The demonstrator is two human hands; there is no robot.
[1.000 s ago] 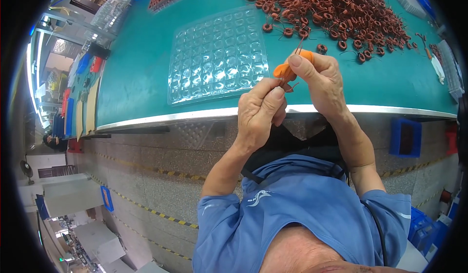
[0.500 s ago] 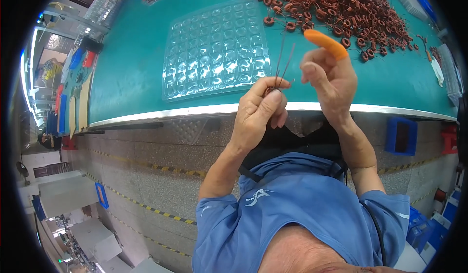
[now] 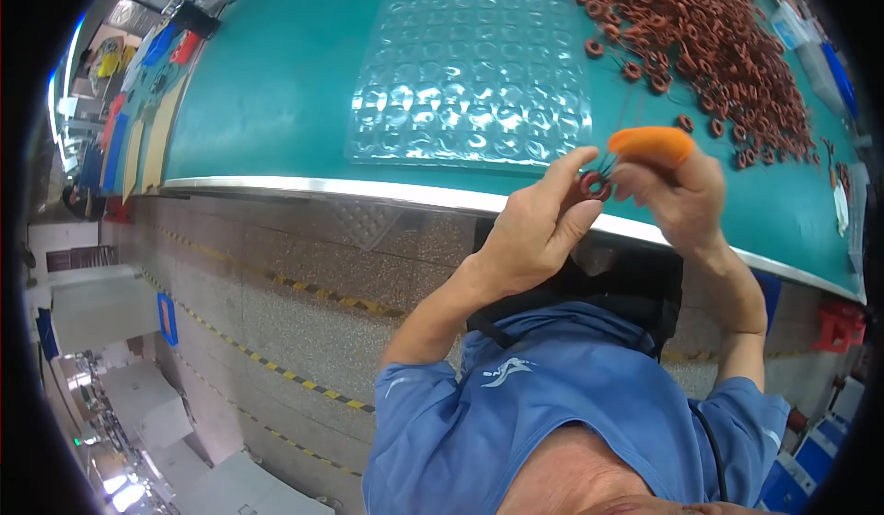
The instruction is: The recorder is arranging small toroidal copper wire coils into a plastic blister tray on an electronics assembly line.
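Note:
Between thumb and fingers, my left hand (image 3: 532, 231) grips a small ring-shaped coil (image 3: 595, 185) wound with copper-coloured wire. The ring's open face shows, and its long wire leads stick up toward the table's far side. My right hand (image 3: 689, 197) is right beside it, with an orange finger cot (image 3: 650, 145) on its index finger. Its fingers are bent together at the base of the leads and look closed on them; the fingertips are partly hidden. Both hands are over the front edge of the green table.
A clear plastic tray (image 3: 470, 82) with rows of round pockets lies on the green tabletop (image 3: 267, 101). At the right is a large heap of similar copper coils (image 3: 709, 55), with several loose ones near its edge. A metal strip (image 3: 341, 186) runs along the table's front.
My right hand has come from being raised apart to the coil's leads, and its fingers have closed in. The coil has turned so its ring face shows. The whole view has shifted.

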